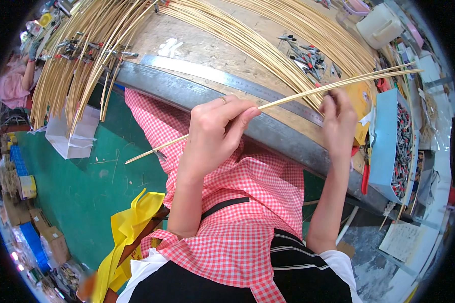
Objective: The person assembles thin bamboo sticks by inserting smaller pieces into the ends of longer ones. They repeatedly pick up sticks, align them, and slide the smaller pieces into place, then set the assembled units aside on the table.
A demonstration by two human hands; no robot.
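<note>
My left hand [218,130] is closed in a pinch on a few thin bamboo strips [298,96]. The strips slant across in front of me; their two ends spread slightly apart at the upper right, and one tail [156,148] runs down to the lower left past my wrist. Close to the strips' right half is my right hand [338,118], its fingers bent and smeared by motion. Whether it touches the strips cannot be made out. Beneath both hands lie a steel ruler [227,80] and a dark metal bar [283,134] along the bench edge.
Long bundles of bamboo strips [247,38] cross the bench, and more hang over its left end [81,55]. Small metal clips [311,58] lie loose there; a light-blue box [384,136] holds many. Red-handled pliers [365,177] sit beside it. At far left, another person [16,86] is partly visible.
</note>
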